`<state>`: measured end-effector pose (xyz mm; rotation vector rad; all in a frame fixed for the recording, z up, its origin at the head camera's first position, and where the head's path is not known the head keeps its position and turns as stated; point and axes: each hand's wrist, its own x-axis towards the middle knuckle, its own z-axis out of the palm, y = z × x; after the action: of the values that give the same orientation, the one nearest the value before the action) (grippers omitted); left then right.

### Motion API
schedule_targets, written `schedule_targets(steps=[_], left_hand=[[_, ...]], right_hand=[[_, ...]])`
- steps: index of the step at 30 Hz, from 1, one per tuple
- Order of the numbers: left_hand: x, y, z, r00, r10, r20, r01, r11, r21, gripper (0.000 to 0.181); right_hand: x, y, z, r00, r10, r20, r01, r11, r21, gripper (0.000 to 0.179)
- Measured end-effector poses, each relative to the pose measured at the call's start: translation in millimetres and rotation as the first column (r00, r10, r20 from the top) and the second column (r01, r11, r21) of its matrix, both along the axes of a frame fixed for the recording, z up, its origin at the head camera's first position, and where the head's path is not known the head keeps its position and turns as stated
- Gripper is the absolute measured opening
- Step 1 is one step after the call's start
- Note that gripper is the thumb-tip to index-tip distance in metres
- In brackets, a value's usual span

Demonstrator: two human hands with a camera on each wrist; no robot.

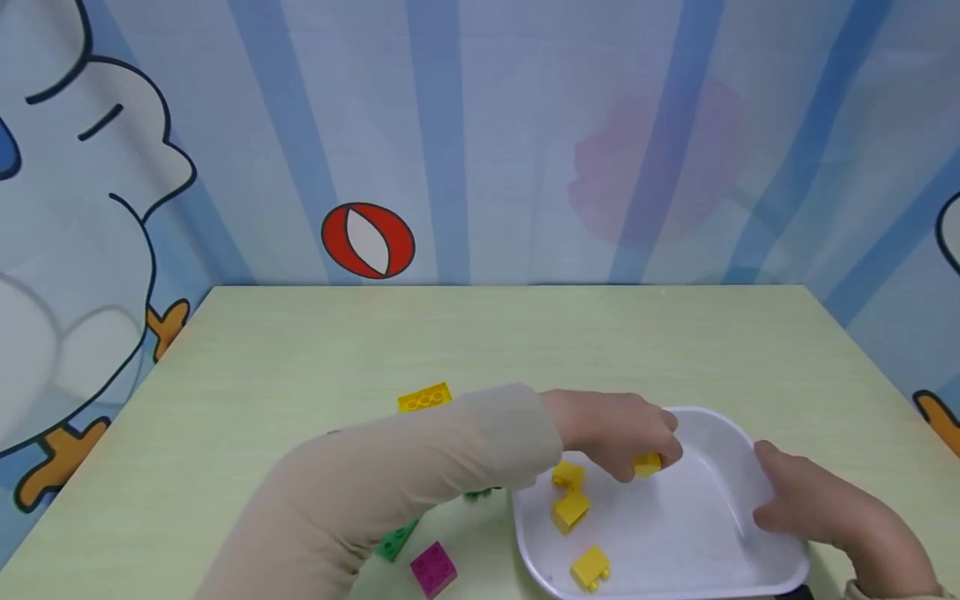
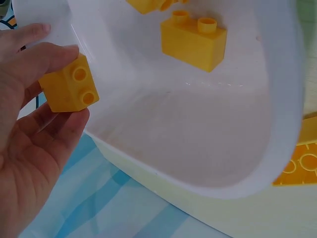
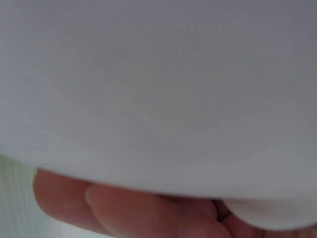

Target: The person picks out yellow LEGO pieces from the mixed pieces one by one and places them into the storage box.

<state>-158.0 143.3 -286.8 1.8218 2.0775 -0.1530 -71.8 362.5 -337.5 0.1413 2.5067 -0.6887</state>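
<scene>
Left hand [image 1: 618, 429]: fingers pinch yellow studded plastic block [image 2: 64, 89] over shallow white plastic tray [image 1: 690, 533]. Fingertip hold on smooth faces could slip. Right hand [image 1: 828, 500] at tray's rim; grip cannot be told. Uneven push could jolt loose yellow plastic bricks [image 1: 571, 510].

Yel. brick [image 2: 64, 91] in L grip [image 2: 32, 153]

In the head view, soft and even light lies on the table [image 1: 480, 333]. The left wrist view is clear, with small glints in the white tray [image 2: 183, 134]; the right wrist view is dim and blurred.
</scene>
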Motion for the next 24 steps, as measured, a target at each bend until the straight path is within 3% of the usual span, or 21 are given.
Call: schedule_targets(steps=[4, 12, 15, 20, 24], left_hand=[[0.1, 7.2, -3.6, 0.999, -0.032, -0.017, 0.032, 0.999, -0.007, 0.016], [2.8, 23.4, -9.4, 0.998, -0.061, 0.012, 0.061, 0.998, 0.004, 0.020], [4.1, 28.3, -13.4, 0.996, -0.094, -0.006, 0.094, 0.996, 0.009, 0.017], [5.7, 32.3, -21.5, 0.991, -0.130, -0.042, 0.130, 0.992, 0.002, 0.015], [6.4, 32.1, -27.2, 0.987, -0.139, -0.079, 0.138, 0.990, -0.020, 0.018]], right_hand=[[2.3, 0, 1.3, 1.000, 0.014, -0.026, -0.014, 1.000, -0.026, 0.077], [-3.5, 4, -2.3, 0.999, -0.020, 0.031, 0.019, 1.000, 0.019, 0.084], [-2.7, 4, -2.7, 0.999, -0.018, 0.028, 0.018, 1.000, 0.016, 0.085], [4.0, 5, -0.7, 0.998, 0.025, -0.057, -0.028, 0.999, -0.035, 0.079], [4.9, 3, 1.3, 1.000, -0.001, -0.031, -0.002, 0.996, -0.084, 0.081]])
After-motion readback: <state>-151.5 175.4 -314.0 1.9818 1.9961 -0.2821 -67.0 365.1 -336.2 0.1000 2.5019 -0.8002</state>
